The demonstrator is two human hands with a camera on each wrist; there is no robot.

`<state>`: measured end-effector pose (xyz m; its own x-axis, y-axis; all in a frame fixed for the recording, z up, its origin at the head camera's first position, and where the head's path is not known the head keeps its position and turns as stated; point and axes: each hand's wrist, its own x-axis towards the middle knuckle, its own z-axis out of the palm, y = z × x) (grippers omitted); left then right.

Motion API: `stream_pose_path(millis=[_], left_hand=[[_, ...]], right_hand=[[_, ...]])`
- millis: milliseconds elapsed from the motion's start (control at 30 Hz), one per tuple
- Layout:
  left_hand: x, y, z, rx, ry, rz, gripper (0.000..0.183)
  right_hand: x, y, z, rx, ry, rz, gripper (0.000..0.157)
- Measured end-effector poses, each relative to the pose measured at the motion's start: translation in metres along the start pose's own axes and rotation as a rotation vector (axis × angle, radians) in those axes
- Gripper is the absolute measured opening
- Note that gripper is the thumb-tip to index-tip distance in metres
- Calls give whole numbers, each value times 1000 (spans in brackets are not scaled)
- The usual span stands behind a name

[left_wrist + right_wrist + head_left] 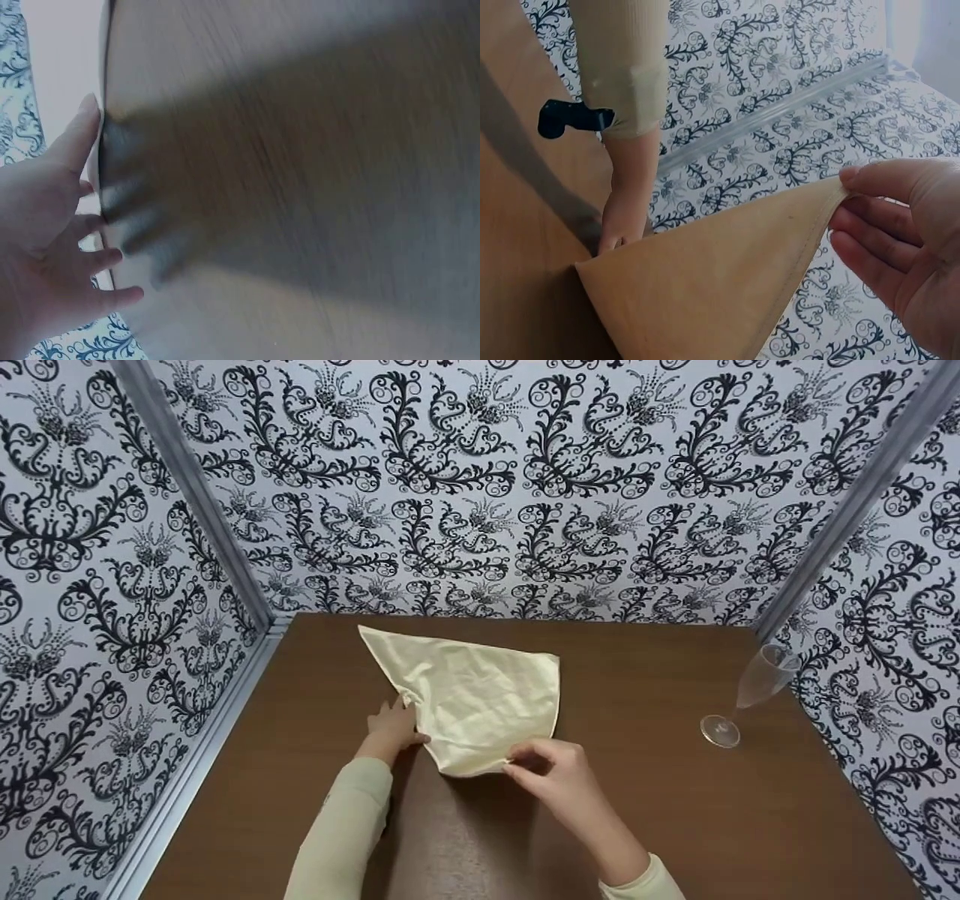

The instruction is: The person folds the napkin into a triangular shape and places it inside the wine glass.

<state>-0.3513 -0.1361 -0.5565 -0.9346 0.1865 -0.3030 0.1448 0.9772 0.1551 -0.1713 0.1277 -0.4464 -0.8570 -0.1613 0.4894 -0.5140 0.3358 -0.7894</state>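
A pale yellow cloth napkin (487, 697) is spread over the brown table, its left side bunched into creases. My right hand (551, 769) pinches the near edge between thumb and fingers and holds it raised off the table. In the right wrist view, the napkin (705, 277) slants up to the right hand (900, 240). My left hand (394, 726) rests at the left edge, beside the bunched part. The left wrist view has the left hand (52, 225) with fingers extended and spread, touching the napkin's edge.
A clear stemmed glass (754, 686) stands upright at the right side of the table (637, 682). Patterned black-and-white walls (480, 495) enclose the back and sides. A metal rail (202, 780) runs along the left table edge.
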Motion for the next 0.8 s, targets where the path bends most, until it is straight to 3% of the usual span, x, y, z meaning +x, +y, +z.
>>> stream_pose_path(millis=[133,333,433,567,700,800], left_hand=[[1,4,-1,14,90,-6,76],[-11,20,-16,-45,229,78,63],[-25,32,-26,-164,272,130,58],[-50,48,-39,-392,286,227,50],[-78,63,-47,-640,270,398,45],[-98,73,-51,-763,233,554,44]], right_hand=[[4,-2,2,7,-23,30,11],[7,0,3,-18,-23,43,11],[9,2,5,-11,-11,50,12],[10,3,7,10,-9,72,11],[10,3,8,38,-6,96,10],[10,3,7,58,1,102,10]])
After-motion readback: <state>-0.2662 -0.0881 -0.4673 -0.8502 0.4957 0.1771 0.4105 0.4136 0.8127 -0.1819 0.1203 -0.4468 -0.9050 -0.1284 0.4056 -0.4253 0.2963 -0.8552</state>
